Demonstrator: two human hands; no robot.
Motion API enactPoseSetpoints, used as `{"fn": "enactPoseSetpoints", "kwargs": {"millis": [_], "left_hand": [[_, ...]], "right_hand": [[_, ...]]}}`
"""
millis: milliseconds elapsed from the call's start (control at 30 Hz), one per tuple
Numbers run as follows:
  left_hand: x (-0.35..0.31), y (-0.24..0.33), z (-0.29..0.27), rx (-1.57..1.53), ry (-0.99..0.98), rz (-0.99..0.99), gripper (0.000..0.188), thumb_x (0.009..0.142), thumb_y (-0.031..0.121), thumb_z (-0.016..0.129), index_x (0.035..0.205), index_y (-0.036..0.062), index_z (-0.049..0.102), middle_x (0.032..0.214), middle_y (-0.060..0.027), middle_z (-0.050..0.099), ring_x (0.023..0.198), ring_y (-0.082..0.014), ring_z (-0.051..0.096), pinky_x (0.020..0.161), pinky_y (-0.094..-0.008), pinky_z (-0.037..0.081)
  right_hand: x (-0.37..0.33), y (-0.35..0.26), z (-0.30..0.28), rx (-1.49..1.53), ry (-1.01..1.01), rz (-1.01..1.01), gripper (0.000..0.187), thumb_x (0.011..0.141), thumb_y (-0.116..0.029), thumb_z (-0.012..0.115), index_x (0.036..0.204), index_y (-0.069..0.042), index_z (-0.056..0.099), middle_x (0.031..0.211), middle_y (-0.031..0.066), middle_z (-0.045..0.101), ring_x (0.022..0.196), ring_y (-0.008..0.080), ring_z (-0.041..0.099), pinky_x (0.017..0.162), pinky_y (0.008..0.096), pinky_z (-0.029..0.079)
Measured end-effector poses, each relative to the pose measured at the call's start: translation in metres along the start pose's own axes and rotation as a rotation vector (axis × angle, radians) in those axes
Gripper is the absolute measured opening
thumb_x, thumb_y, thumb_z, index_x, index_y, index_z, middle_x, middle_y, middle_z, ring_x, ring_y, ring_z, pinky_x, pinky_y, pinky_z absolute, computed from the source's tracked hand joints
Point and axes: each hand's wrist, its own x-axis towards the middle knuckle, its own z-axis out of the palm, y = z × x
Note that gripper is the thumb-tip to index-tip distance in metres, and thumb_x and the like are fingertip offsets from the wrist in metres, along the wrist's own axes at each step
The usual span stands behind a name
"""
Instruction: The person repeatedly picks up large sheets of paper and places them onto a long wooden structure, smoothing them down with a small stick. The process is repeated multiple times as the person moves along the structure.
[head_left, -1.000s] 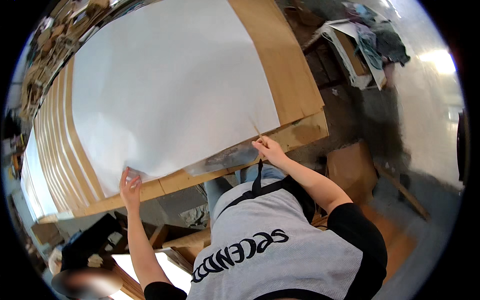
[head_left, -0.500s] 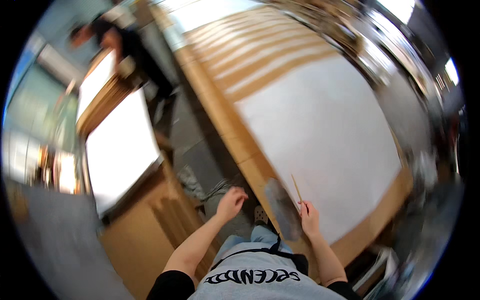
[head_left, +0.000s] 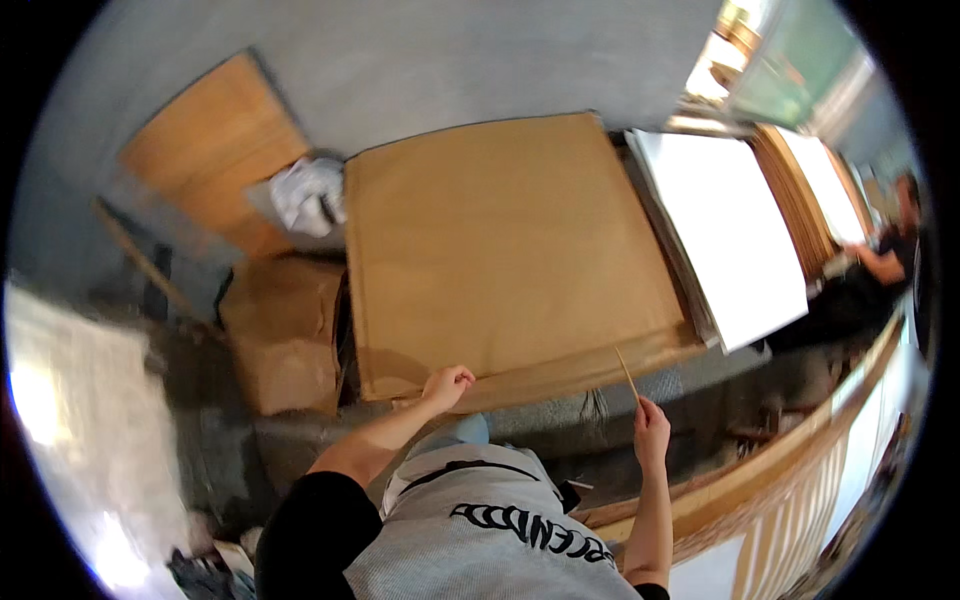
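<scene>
One thin stick (head_left: 626, 374), and it's up in the air on the person's right side, pinched at its lower end by the right hand (head_left: 652, 428), fingers pressed together. The tip points away, in line with the front flap of a brown sheet (head_left: 510, 240); whether it touches, I can't tell. The left hand (head_left: 447, 384) is at that sheet's near edge, fingers curled in, nothing seen in them; contact there can't be made out either.

The step in hand looks like a carry, stick held ready, and any move from here would seem to call for a firm pinch and a guided tip.

Counting outward: two bare hands, one stick, one big brown sheet. To the right, two white-topped stacks, a near one (head_left: 720, 225) and a far one (head_left: 822, 180), with one co-worker (head_left: 888, 265) beside the far one. Lower right, one bench (head_left: 740, 485) with pale strips, too crowded to count. Over left, one leaning board (head_left: 215, 145), one brown carton (head_left: 285, 325), one white bundle (head_left: 303, 193).
</scene>
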Motion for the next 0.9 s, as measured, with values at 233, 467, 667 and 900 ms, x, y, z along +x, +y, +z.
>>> {"fn": "enactPoseSetpoints", "kwargs": {"millis": [233,467,667,900], "left_hand": [[-0.042,-0.073,-0.034,-0.239,0.231,-0.161,0.014,0.079,0.009,0.050,0.088,0.0037,0.060,0.080,-0.0080,0.063,0.077,-0.0183,0.060,0.067,-0.0295,0.047],[-0.058,-0.121,-0.039,-0.723,0.524,-0.261,0.015,0.081,0.002,0.047,0.090,0.0007,0.059,0.078,-0.0061,0.061,0.076,-0.0125,0.058,0.066,-0.0254,0.046],[-0.123,-0.134,-0.046,-1.090,0.775,-0.393,0.013,0.081,0.000,0.047,0.089,0.0021,0.057,0.073,-0.0035,0.058,0.064,-0.0116,0.054,0.059,-0.0218,0.044],[-0.144,-0.151,-0.019,-1.098,0.936,-0.458,0.012,0.082,0.003,0.048,0.090,0.0030,0.057,0.075,-0.0033,0.060,0.065,-0.0087,0.055,0.056,-0.0207,0.043]], "right_hand": [[0.131,-0.198,0.153,-0.559,-0.571,-0.368,0.022,0.088,-0.025,0.038,0.098,-0.018,0.055,0.094,0.0098,0.058,0.083,0.0288,0.058,0.065,0.0421,0.047],[0.158,-0.355,0.328,-0.622,-0.729,-0.753,0.027,0.087,-0.025,0.040,0.109,-0.018,0.054,0.077,0.0097,0.057,0.070,0.0254,0.058,0.062,0.0399,0.046],[0.211,-0.319,0.335,-0.747,-0.750,-0.913,0.025,0.087,-0.025,0.041,0.097,-0.018,0.062,0.078,0.0108,0.061,0.067,0.0272,0.059,0.063,0.0399,0.047],[0.200,-0.395,0.333,-0.930,-0.692,-1.116,0.025,0.083,-0.016,0.044,0.098,-0.020,0.063,0.077,0.0095,0.062,0.066,0.0269,0.059,0.060,0.0397,0.046]]}}
